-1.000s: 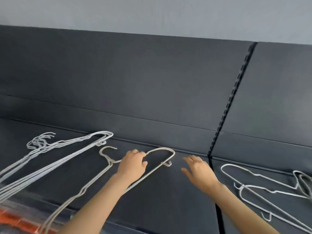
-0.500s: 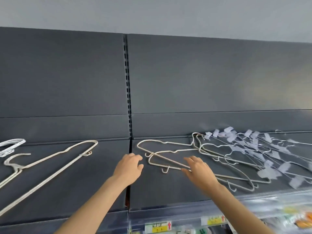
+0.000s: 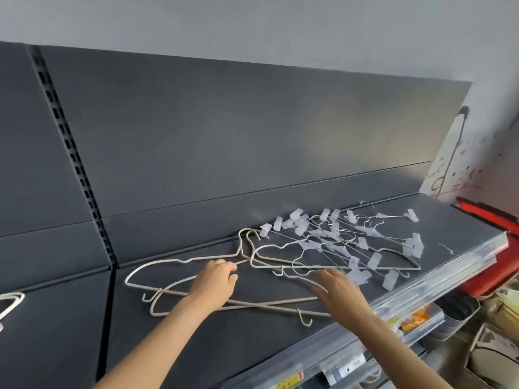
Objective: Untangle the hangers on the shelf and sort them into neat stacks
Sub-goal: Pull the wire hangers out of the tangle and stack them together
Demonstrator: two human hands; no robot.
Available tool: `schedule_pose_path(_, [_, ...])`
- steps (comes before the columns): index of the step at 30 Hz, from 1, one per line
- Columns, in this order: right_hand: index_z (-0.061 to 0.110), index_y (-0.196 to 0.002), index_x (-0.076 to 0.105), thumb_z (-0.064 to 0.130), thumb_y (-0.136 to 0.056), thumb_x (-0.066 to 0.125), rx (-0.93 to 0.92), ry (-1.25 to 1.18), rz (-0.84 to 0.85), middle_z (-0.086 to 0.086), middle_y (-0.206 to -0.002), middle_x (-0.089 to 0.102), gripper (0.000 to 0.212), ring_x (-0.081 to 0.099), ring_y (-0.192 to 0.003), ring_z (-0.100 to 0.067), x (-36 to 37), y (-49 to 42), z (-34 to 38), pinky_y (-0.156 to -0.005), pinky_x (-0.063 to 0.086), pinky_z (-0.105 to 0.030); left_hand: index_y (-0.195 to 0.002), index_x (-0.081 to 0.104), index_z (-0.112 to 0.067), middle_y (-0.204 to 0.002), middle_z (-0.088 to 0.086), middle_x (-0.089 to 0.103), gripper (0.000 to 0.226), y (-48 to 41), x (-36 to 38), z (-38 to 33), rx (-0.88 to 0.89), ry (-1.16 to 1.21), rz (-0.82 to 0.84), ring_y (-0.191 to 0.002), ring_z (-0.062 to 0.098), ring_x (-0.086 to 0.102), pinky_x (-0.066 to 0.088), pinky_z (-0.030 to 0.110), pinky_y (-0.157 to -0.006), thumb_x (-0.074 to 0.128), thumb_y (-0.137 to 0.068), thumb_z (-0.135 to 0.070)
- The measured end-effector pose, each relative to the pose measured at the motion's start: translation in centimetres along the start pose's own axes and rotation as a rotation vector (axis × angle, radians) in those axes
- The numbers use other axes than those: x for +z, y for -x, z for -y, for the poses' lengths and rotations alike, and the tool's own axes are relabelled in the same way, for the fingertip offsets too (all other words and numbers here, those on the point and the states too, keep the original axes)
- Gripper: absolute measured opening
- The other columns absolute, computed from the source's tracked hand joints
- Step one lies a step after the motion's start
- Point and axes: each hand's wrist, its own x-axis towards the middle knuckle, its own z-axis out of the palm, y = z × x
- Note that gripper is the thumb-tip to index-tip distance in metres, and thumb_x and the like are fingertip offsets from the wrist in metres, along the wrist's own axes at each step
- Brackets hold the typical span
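Three cream-coated wire hangers point(image 3: 179, 261) lie crossed over each other on the dark grey shelf point(image 3: 224, 346), their hooks pointing different ways. To their right sits a tangle of several thin metal hangers with clear plastic clips point(image 3: 334, 234), overlapping one cream hanger. My left hand point(image 3: 214, 282) hovers over the crossed cream hangers with fingers loosely curled, fingertips at a wire, gripping nothing that I can see. My right hand point(image 3: 339, 293) is spread flat just above a hanger's lower bar, beside the clip tangle.
Part of another cream hanger stack point(image 3: 11, 300) shows at the left edge, past the slotted upright point(image 3: 70, 147). A clear price rail point(image 3: 393, 307) runs along the shelf front. Red items point(image 3: 488, 220) and boxes point(image 3: 500, 346) are at the right.
My view swung right along the shelf, from the sorted stack to the tangled pile. My left hand let go of the hanger it held, and both hands reached over the crossed hangers.
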Motion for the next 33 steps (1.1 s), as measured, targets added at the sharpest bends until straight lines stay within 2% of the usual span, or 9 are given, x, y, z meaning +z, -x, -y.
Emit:
schedule_pose_path(6, [0.016,-0.134,0.041,0.028,-0.093,0.045,0.104,0.002,-0.01,-0.004,-0.131,0.049,0.043,0.047,-0.12,-0.022,-0.1,-2.8,-2.2,-0.096,0.041,-0.032,-0.111,0.061,-0.013,-0.115,0.004,0.06,0.028,-4.9,2.0,-1.5,0.088,0.029,0.019,-0.109,0.02,0.05,0.045,0.035,-0.089,0.039,-0.095,-0.018])
schedule_pose_path(11, [0.015,-0.135,0.041,0.026,-0.093,0.045,0.118,0.001,-0.02,-0.003,-0.133,0.048,0.043,0.044,-0.123,-0.022,0.1,-4.6,-3.5,-0.097,0.041,-0.033,-0.114,0.061,-0.012,-0.117,0.005,0.06,0.031,-7.6,3.0,-2.0,0.112,0.017,0.026,-0.112,0.022,0.05,0.043,0.033,-0.092,0.038,-0.096,-0.017])
schedule_pose_path(16, [0.014,-0.126,0.048,0.028,-0.092,0.046,0.078,0.08,-0.052,-0.003,-0.13,0.049,0.036,0.043,-0.121,-0.023,0.3,-7.2,-4.6,-0.1,0.036,-0.033,-0.114,0.061,-0.012,-0.116,0.005,0.06,0.031,-9.5,4.0,-2.1,0.083,0.02,0.021,-0.112,0.022,0.05,0.044,0.035,-0.091,0.036,-0.096,-0.017])
schedule_pose_path(22, [0.014,-0.122,0.046,0.027,-0.091,0.047,0.051,0.22,0.029,-0.006,-0.13,0.046,0.035,0.04,-0.123,-0.025,0.6,-10.6,-6.1,-0.106,0.03,-0.033,-0.121,0.058,-0.012,-0.125,0.005,0.058,0.032,-11.7,5.9,-4.2,0.063,-0.006,0.006,-0.117,0.023,0.047,0.042,0.036,-0.095,0.038,-0.096,-0.015])
schedule_pose_path(25, [0.014,-0.124,0.042,0.019,-0.089,0.046,0.019,0.296,0.095,-0.008,-0.125,0.05,0.035,0.044,-0.119,-0.027,0.8,-12.1,-6.8,-0.101,0.033,-0.035,-0.126,0.054,-0.015,-0.129,0.003,0.055,0.034,-12.9,6.9,-5.4,0.008,-0.078,0.034,-0.12,0.024,0.047,0.041,0.034,-0.096,0.039,-0.096,-0.019])
schedule_pose_path(28, [0.015,-0.125,0.04,0.001,-0.081,0.042,-0.037,0.295,0.149,-0.009,-0.115,0.059,0.046,0.054,-0.107,-0.031,0.4,-13.1,-7.3,-0.085,0.04,-0.035,-0.127,0.055,-0.021,-0.127,0.005,0.055,0.034,-13.7,7.8,-6.1,-0.054,-0.064,0.046,-0.12,0.023,0.047,0.041,0.033,-0.097,0.041,-0.096,-0.021])
schedule_pose_path(30, [0.02,-0.129,0.039,0.0,-0.08,0.04,-0.033,0.205,0.166,-0.009,-0.115,0.06,0.053,0.057,-0.104,-0.032,-0.7,-13.5,-7.9,-0.075,0.041,-0.034,-0.119,0.062,-0.022,-0.119,0.005,0.058,0.03,-13.8,7.9,-6.3,-0.067,-0.032,0.04,-0.116,0.023,0.05,0.042,0.032,-0.094,0.043,-0.096,-0.02])
schedule_pose_path(33, [0.035,-0.135,0.037,0.011,-0.085,0.042,-0.027,0.119,0.108,-0.004,-0.121,0.058,0.056,0.056,-0.11,-0.028,-3.3,-14.4,-10.1,-0.081,0.044,-0.032,-0.11,0.066,-0.022,-0.107,0.004,0.059,0.026,-13.5,7.8,-5.9,-0.078,0.043,0.029,-0.108,0.024,0.053,0.044,0.035,-0.09,0.045,-0.094,-0.018])
